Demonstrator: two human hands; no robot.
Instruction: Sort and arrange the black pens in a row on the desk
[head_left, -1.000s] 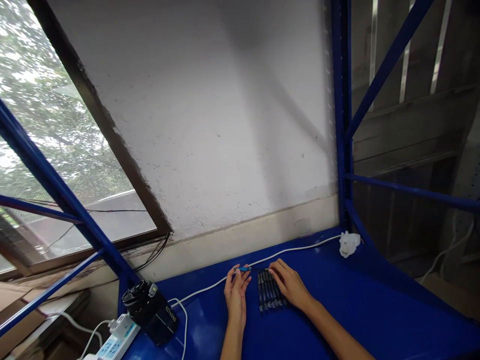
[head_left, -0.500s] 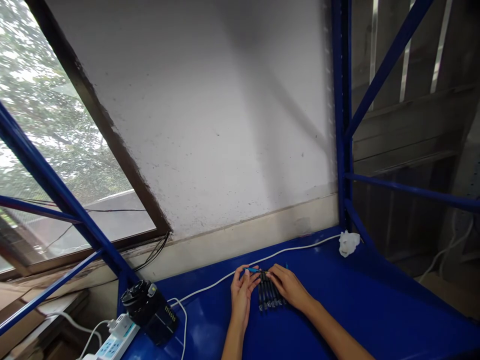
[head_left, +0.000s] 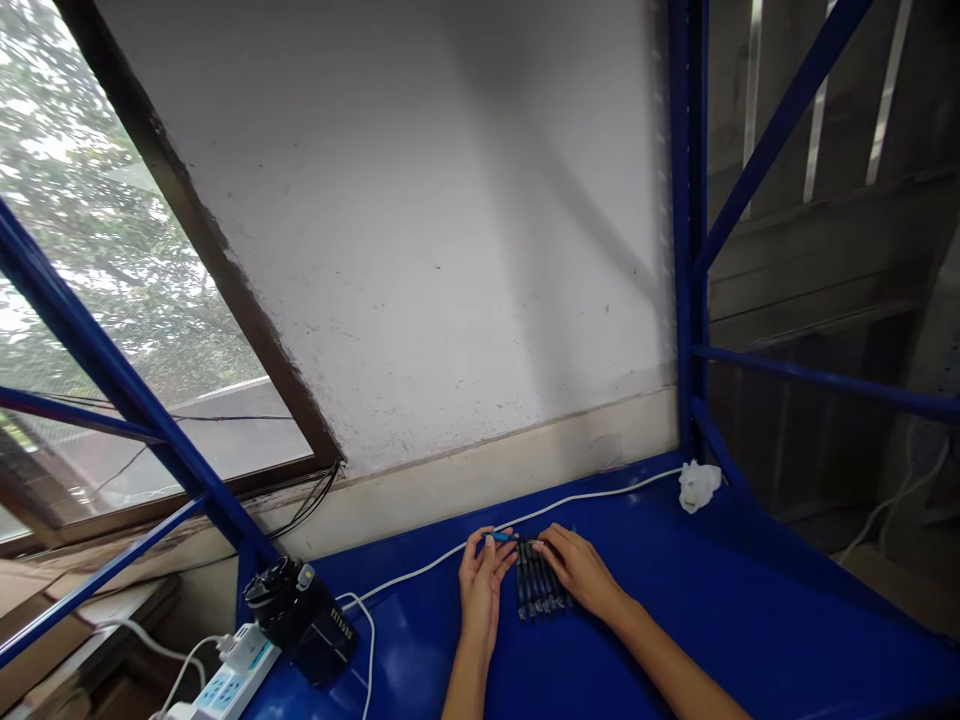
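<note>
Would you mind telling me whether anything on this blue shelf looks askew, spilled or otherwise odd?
Nothing looks spilled or damaged. The black pens lie in a neat row between the left hand and the right hand. The one untidy thing is a crumpled white wad in the far right corner of the blue shelf, beside the white cable.

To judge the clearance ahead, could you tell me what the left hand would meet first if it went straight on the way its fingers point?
Probably the thin white cable just beyond the left hand; depth is unclear.
</note>
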